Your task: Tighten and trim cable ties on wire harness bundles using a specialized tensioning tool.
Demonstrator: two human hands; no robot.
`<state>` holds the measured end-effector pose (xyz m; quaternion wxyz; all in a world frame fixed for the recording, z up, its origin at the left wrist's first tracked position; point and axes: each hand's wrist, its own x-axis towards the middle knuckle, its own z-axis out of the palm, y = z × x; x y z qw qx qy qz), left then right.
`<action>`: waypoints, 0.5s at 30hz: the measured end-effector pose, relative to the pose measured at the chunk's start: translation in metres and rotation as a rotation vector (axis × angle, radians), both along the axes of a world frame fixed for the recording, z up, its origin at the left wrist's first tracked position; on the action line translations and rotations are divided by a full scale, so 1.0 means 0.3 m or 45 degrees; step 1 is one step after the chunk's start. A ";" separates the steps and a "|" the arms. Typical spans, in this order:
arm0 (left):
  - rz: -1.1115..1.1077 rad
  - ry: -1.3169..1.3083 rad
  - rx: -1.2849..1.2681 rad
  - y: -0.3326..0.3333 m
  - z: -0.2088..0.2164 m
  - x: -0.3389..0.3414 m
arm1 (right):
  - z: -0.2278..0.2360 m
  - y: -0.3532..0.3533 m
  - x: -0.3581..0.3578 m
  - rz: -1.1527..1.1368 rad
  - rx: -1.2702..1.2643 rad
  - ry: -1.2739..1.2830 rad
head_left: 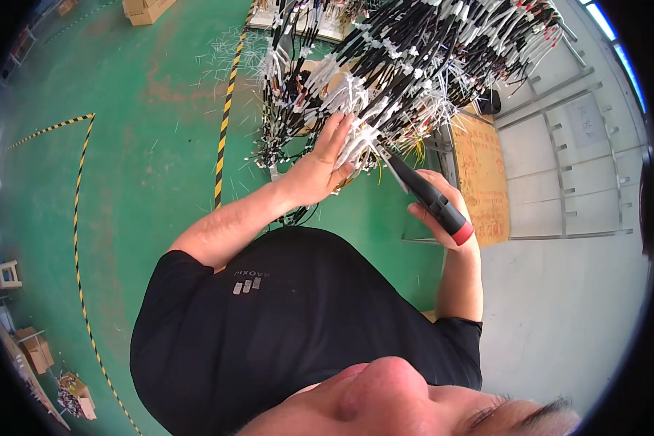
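Note:
A thick mass of black cables [407,54] with many white ties and sleeves hangs in front of me. My left hand [318,168] is at its lower end, fingers stretched along one side of a white-tied cable bundle [354,147] and thumb on the near side, holding it between them. In my right hand [443,206] is a black tool [430,198] with a red end cap, shaped like a cable tie gun. Its narrow metal nose points up and left, touching or nearly touching the white-tied bundle. The fingers behind the tool's body are partly hidden.
More cables [269,142] hang down left of the bundle. A brown board [483,178] stands to the right, beside a white wall with metal rails [559,167]. Thin white offcuts lie on the green floor [152,145] near yellow-black tape [225,120]. A cardboard box [147,10] is far left.

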<state>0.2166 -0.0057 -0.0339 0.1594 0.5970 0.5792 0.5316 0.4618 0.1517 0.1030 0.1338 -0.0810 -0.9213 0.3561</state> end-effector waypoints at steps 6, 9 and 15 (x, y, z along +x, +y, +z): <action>0.181 0.088 -0.071 -0.004 -0.011 0.034 | 0.048 -0.061 -0.055 -0.089 0.389 -0.139; 0.267 0.183 -0.013 0.005 -0.030 0.038 | 0.041 -0.073 -0.072 -0.103 0.375 -0.116; 0.209 0.238 -0.077 0.000 -0.024 0.022 | -0.036 -0.069 -0.070 -0.356 0.226 -0.257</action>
